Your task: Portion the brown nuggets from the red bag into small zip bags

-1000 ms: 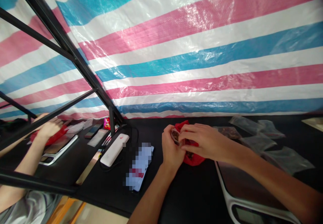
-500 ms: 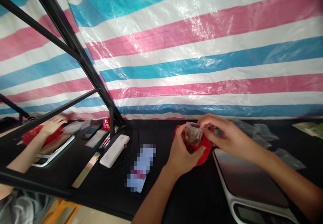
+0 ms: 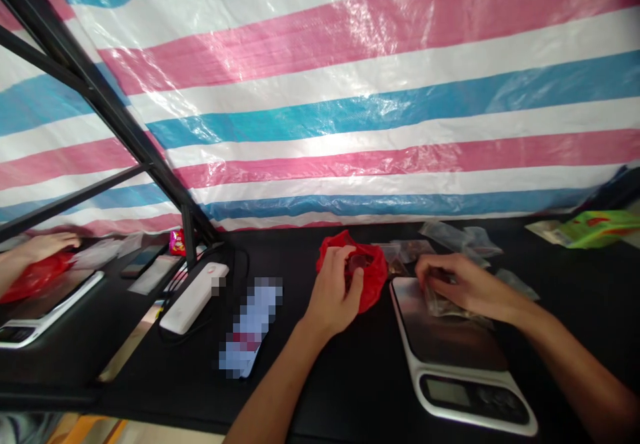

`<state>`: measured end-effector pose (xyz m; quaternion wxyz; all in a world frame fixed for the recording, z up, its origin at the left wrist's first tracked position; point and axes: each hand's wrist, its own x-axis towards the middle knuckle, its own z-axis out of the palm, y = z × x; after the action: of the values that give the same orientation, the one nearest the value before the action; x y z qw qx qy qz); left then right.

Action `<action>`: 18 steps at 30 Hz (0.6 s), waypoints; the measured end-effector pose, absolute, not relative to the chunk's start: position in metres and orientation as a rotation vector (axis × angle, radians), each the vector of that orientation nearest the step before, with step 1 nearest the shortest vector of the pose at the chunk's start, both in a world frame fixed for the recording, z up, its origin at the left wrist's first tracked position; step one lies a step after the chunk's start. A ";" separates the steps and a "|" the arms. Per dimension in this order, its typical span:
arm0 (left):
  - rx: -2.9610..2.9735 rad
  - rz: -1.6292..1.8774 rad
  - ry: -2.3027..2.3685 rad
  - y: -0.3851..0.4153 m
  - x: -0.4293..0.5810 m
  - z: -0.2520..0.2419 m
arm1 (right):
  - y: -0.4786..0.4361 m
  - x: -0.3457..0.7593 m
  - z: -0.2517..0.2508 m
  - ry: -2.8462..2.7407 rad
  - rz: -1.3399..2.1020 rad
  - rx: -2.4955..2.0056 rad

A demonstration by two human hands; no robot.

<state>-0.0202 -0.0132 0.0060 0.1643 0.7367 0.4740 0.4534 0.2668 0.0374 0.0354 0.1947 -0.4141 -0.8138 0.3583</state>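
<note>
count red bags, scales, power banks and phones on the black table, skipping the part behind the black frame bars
red plastic bag: 1
digital scale: 1
white power bank: 1
phone, screen blurred: 1
total: 4

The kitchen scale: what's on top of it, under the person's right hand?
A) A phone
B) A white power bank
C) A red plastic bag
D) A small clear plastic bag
D. The right hand has its fingers on a small clear plastic bag lying on the platform of the digital scale, while the red plastic bag is beside the scale at the left hand.
</note>
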 end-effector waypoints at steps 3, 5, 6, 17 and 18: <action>2.239 1.153 1.289 -0.014 -0.022 0.011 | 0.035 0.261 0.031 -2.308 0.941 -1.148; 2.369 0.978 1.212 -0.016 -0.023 0.014 | 0.032 0.257 0.028 -2.310 0.915 -1.136; 2.417 0.903 1.198 -0.016 -0.023 0.014 | 0.031 0.255 0.027 -2.308 0.902 -1.128; 2.344 0.838 1.518 -0.008 -0.019 -0.010 | 0.032 0.246 0.030 -2.118 0.675 -1.048; 2.323 0.847 1.524 -0.008 -0.018 -0.010 | 0.033 0.248 0.031 -2.086 0.654 -1.056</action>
<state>-0.0183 -0.0085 -0.0105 0.1183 0.7943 0.5209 0.2896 0.2475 0.0329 0.0307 0.3494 -0.4076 -0.8050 0.2524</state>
